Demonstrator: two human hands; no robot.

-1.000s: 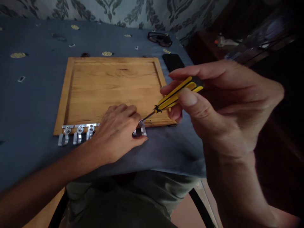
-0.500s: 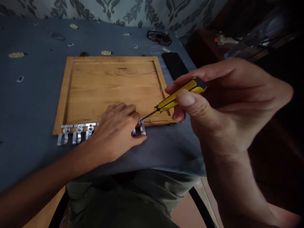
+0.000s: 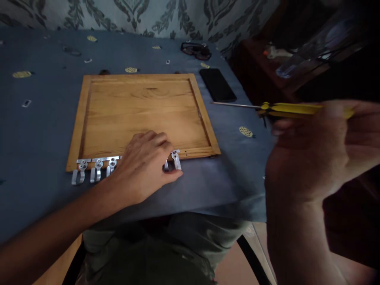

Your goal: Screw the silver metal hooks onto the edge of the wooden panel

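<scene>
A framed wooden board (image 3: 142,114) lies flat on the cloth, with several silver metal hooks (image 3: 99,166) along its near edge. Over that edge rests my left hand (image 3: 145,166), its fingers closed around the metal hook (image 3: 176,159) at the right end of the row. Part of the row is hidden beneath that hand. Bare screw holes show in the wood just right of the held hook. Out to the right, my right hand (image 3: 323,150) grips a yellow and black screwdriver (image 3: 293,109) by its handle. Its shaft points left, above the cloth and apart from the hook.
The blue patterned cloth (image 3: 38,130) covers the table. A black phone (image 3: 218,85) lies beyond the board's right side, and dark glasses (image 3: 196,50) lie farther back. At the right stands a dark reddish piece of furniture (image 3: 255,59) with a clear plastic object on it.
My right hand has drawn the screwdriver off the hook and away to the right, turning its shaft nearly level. My left hand has stayed at the hook.
</scene>
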